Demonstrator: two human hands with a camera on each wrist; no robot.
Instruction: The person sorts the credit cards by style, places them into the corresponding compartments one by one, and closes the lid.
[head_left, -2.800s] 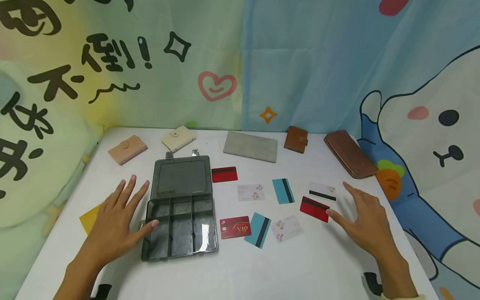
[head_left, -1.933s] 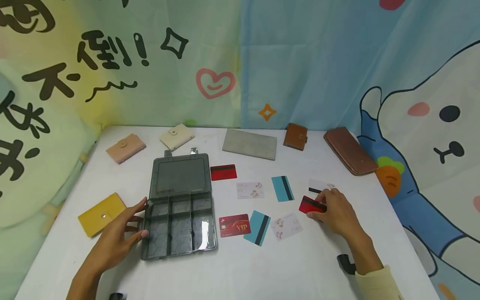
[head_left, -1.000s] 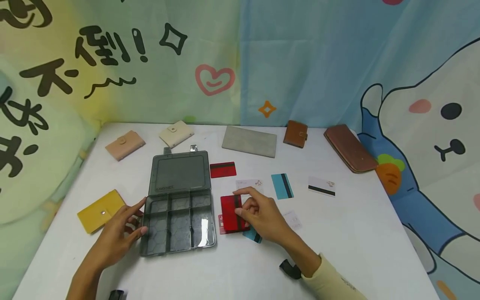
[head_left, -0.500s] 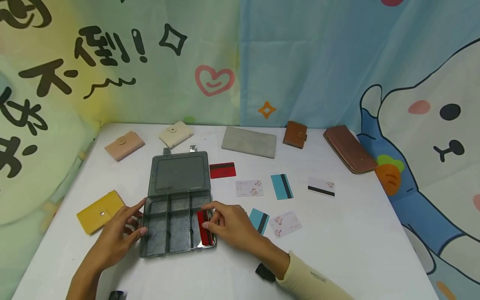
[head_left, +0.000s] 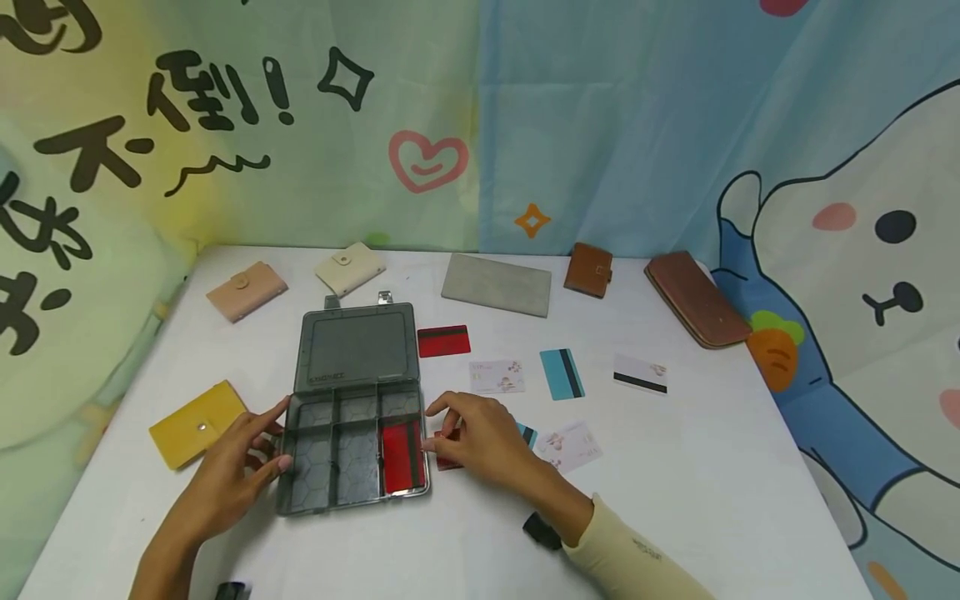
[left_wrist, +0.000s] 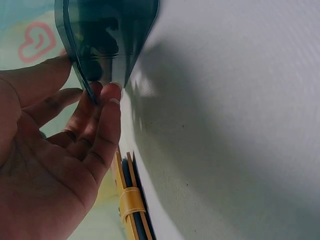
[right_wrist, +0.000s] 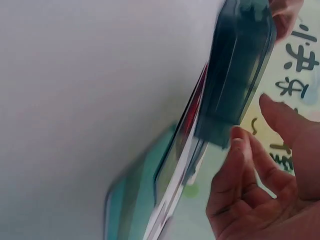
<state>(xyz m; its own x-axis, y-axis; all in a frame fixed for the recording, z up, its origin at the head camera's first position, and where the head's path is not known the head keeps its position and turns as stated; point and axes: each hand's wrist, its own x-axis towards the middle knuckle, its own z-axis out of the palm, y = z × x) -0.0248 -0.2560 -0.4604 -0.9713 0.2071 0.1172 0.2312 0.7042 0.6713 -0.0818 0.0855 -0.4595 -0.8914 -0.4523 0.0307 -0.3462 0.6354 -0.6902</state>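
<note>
"Where is the red card [head_left: 397, 458]?"

"In the long near compartment at the right of the grey box [head_left: 356, 462], its dark stripe running front to back. The lid [head_left: 356, 346] lies folded open at the far side."

"And the right hand [head_left: 480, 437] — has it hold of anything?"

"Nothing. Thumb and forefinger stand apart by the box's right wall; whether they touch it I can't tell. A darker red card [head_left: 448, 462] shows partly beneath that hand."

"The left hand [head_left: 232, 471]?"

"Thumb and forefinger spread, tips against the outside of the left wall, the other fingers bent."

"What's round about?"

"A yellow wallet [head_left: 198, 425] just beside the left hand. To the right, a second red card [head_left: 443, 341] near the lid, then a pale card [head_left: 497, 377] and a blue card [head_left: 562, 374] on the white table [head_left: 675, 500]. Towards the back — a flat grey case [head_left: 497, 285] and a small brown wallet [head_left: 588, 271]"
</note>
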